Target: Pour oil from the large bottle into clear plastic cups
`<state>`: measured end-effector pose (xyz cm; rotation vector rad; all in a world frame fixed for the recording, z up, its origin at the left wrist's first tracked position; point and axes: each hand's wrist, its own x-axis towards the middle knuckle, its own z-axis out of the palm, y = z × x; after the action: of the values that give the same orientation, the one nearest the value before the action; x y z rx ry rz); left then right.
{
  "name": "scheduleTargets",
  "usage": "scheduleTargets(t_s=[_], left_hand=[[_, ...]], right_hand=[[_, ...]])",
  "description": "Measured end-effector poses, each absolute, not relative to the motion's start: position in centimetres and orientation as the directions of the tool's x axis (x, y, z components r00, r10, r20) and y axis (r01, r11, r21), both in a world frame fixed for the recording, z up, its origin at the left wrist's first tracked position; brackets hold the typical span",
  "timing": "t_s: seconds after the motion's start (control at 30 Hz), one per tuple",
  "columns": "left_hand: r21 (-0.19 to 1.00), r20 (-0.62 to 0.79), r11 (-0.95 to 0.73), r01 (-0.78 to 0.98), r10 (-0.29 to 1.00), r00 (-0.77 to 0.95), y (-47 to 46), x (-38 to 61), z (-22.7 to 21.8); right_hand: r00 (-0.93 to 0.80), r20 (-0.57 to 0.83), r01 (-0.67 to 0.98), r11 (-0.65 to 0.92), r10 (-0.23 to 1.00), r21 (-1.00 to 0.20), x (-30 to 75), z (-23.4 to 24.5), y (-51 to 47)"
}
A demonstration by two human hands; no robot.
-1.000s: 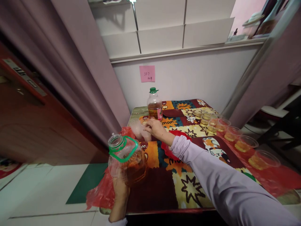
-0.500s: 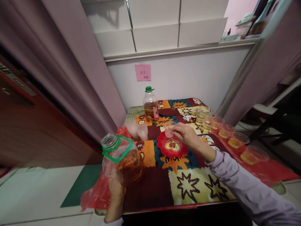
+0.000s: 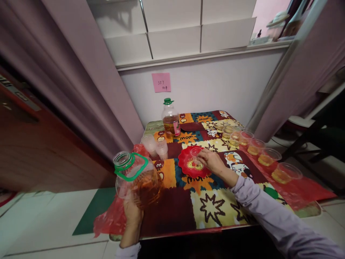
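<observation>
My left hand (image 3: 133, 214) is wrapped round the lower side of a big clear jug (image 3: 147, 187) with a green handle ring, an uncapped mouth and amber liquid inside. The jug leans to the left. In my right hand (image 3: 211, 160), the fingertips pinch a small clear plastic cup (image 3: 196, 153) over a red scalloped plate (image 3: 183, 163). Whether the cup's base touches the plate I cannot tell. Stacks of clear cups (image 3: 161, 148) stand behind the jug. A second jug (image 3: 171, 124) with a green cap holds amber liquid at the back.
Several cups of pale yellow liquid (image 3: 265, 158) line the table's right side on red plastic film (image 3: 304, 190). A patterned cloth (image 3: 167, 212) covers the table. Behind it is a wall with a pink note (image 3: 161, 82). Curtains (image 3: 107, 90) hang on both sides.
My right hand has lowered the cup and brought it nearer over the red plate. My left hand still holds the jug, nearly unmoved. The view has shifted slightly.
</observation>
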<state>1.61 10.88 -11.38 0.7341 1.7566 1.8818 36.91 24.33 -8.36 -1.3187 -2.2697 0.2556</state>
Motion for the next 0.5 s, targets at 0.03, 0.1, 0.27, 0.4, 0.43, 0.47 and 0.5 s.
scheduleTargets(t_s=[0.03,0.1,0.27,0.4,0.43,0.47,0.5], left_hand=[[0.997,0.047,-0.083,-0.012,0.670,-0.741,10.9,1.7,-11.3],[0.996,0.024,-0.082,-0.045,0.685,-0.728,10.7,1.6,-11.2],[0.996,0.009,-0.072,-0.054,0.679,-0.734,10.5,1.1,-11.3],[0.996,0.005,-0.066,-0.055,0.685,-0.728,10.5,1.1,-11.5],[0.996,0.006,-0.067,-0.056,0.691,-0.723,10.5,1.1,-11.5],[0.996,0.009,-0.070,-0.056,0.696,-0.718,10.5,1.1,-11.5],[0.996,0.012,-0.074,-0.056,0.702,-0.713,10.5,1.1,-11.5]], right_hand=[[-0.403,0.325,0.762,0.510,0.856,-0.400,36.8,-8.5,24.3],[-0.397,0.324,0.763,0.505,0.859,-0.403,36.5,-8.6,24.1],[-0.370,0.338,0.765,0.490,0.865,-0.417,36.3,-8.2,23.5],[-0.273,0.475,0.699,0.512,0.836,-0.499,36.4,-6.4,22.6],[-0.233,0.519,0.664,0.525,0.822,-0.532,36.3,-5.7,22.2],[-0.191,0.552,0.623,0.535,0.811,-0.570,36.0,-4.9,21.8],[-0.151,0.572,0.574,0.543,0.806,-0.613,35.6,-4.0,21.3]])
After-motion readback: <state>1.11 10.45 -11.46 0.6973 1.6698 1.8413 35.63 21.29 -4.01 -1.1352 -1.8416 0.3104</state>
